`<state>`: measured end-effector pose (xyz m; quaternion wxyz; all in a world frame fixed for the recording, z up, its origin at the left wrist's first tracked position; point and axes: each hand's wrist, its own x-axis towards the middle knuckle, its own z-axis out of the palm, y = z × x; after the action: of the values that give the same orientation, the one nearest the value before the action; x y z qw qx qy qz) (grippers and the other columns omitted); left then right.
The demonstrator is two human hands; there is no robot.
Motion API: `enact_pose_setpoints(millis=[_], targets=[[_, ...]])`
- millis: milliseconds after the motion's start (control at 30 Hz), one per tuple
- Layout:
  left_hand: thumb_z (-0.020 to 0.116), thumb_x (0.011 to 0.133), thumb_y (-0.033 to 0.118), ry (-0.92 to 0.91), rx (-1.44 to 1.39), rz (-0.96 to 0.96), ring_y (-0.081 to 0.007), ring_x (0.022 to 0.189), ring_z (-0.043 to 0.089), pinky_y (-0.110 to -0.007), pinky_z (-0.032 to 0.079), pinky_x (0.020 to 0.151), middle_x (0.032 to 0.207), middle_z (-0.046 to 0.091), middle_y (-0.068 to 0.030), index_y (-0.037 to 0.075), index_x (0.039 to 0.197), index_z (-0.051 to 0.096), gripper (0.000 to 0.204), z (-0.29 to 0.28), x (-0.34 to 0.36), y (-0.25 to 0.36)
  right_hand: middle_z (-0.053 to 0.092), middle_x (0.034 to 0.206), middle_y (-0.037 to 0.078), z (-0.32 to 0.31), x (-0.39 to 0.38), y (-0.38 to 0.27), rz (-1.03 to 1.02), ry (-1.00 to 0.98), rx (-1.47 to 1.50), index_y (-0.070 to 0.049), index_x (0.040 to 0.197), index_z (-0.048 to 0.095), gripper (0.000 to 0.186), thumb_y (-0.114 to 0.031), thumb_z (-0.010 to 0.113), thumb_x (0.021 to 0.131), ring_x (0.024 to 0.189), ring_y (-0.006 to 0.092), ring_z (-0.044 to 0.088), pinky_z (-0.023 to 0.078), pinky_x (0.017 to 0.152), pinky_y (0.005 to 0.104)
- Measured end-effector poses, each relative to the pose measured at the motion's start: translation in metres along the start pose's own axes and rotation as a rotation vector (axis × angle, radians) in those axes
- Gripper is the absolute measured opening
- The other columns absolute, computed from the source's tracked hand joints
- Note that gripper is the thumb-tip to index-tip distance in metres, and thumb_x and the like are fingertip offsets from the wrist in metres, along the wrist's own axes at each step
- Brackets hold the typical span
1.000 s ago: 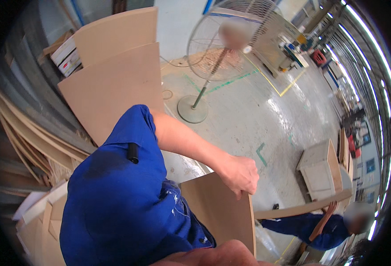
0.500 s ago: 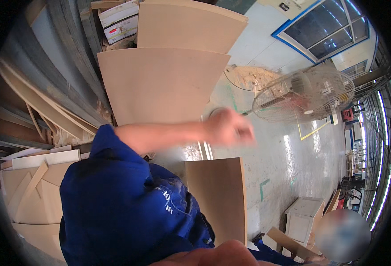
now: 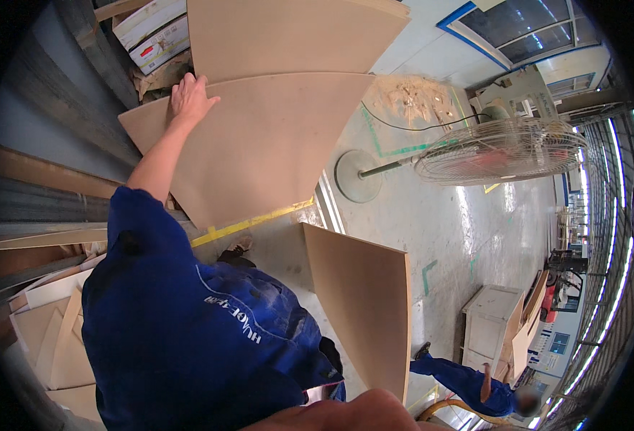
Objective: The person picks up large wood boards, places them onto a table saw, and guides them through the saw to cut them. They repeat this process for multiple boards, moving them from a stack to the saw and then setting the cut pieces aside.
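Observation:
My left hand (image 3: 190, 102) is at the upper edge of a large brown fibreboard sheet (image 3: 259, 144). Its fingers bend over that edge and the thumb lies along the face, so the hand is closed on the board. Behind this sheet stands a second brown sheet (image 3: 288, 36), overlapped by the first. Close to my body on the right, another fibreboard panel (image 3: 360, 302) is tilted, its lower part running out of sight behind my blue clothing. My right hand does not show.
A caged pedestal fan (image 3: 500, 151) stands to the right, its cable trailing across the floor. White boxes (image 3: 162, 39) sit at the upper left beside stacked dark sheets (image 3: 44, 108). Offcuts (image 3: 51, 337) lie at lower left. A person in blue (image 3: 468, 381) is near a white crate (image 3: 493, 316).
My left arm has swung from over the floor, pointing right, up to the large sheet's edge, where the hand has closed. The view has shifted; the sheet and nearby panel appear at different angles.

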<state>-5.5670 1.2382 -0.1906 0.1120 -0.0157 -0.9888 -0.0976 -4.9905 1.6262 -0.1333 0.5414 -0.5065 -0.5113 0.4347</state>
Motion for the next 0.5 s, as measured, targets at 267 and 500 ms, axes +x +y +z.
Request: enact_pose_setpoints(millis=[267,500], targets=[[0.073,0.085,0.032,-0.341,-0.199,0.332,-0.036,0.088,0.069,-0.046,0.055,0.078,0.088,0.069,-0.0183,0.003,0.089,0.073,0.03,-0.04,-0.081,0.045,0.048,0.11,0.015,-0.007,0.002,0.0,0.042,0.047,0.002,-0.001,0.118,0.043,0.067,-0.062,0.031,0.093,0.1,0.0259,0.048,0.038,0.088,0.0402],[0.066,0.09,0.025,-0.51,-0.256,0.546,-0.0384,0.082,0.068,-0.049,0.054,0.075,0.078,0.069,-0.0205,0.002,0.088,0.07,0.024,-0.048,-0.145,0.086,0.048,0.115,0.016,-0.029,0.014,-0.003,0.05,0.101,0.003,0.0,0.123,0.042,0.074,-0.066,0.028,0.093,0.105,0.0273,0.048,0.039,0.092,0.0421]])
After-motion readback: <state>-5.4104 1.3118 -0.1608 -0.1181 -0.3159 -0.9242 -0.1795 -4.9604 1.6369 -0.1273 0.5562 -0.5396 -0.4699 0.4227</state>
